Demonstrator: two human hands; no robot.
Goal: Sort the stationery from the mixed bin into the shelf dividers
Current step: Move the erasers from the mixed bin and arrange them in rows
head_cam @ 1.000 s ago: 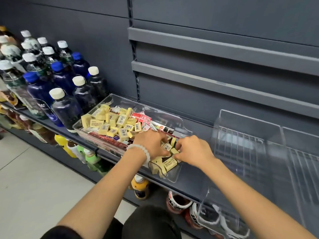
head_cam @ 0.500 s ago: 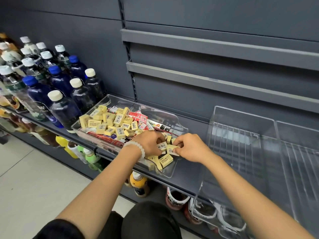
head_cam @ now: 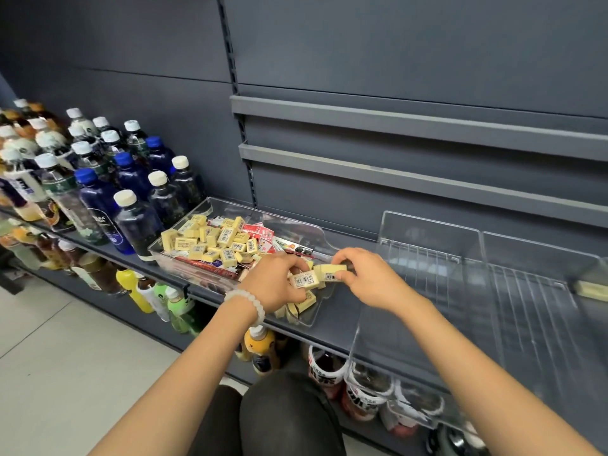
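Observation:
A clear plastic mixed bin lies on the grey shelf, filled with several yellow erasers and red flat packets. My left hand hovers over the bin's near end and holds a yellow barcoded eraser in its fingers. My right hand pinches another yellow eraser just right of it. To the right stand clear shelf dividers. One yellow eraser lies in the far right compartment.
Rows of bottles with white and blue caps crowd the shelf left of the bin. More drinks stand on the shelf below. Two grey rails run along the back panel. A pale tiled floor spreads at lower left.
Both hands have lifted slightly out of the bin's near end, each now holding a yellow eraser clear of the pile. The view has shifted a little to the right.

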